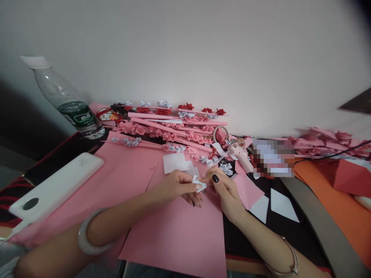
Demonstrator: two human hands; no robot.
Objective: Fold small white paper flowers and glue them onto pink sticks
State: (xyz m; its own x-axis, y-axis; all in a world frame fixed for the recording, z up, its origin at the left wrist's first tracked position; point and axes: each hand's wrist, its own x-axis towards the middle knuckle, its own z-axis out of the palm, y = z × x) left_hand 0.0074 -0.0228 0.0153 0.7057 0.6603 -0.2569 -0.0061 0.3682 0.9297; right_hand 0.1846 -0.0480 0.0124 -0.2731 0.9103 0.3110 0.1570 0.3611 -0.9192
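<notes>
Many paper flowers [169, 136] are lying beyond the left hand [182, 187], pinching white paper [203, 186], and curled right hand [227, 193], hold unclear.

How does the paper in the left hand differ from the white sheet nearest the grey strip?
The held paper is folded; the loose sheet is flat. The held paper looks smaller than the loose sheet. The left hand pinches the held paper; the loose sheet lies on the black surface. Both are white.
</notes>
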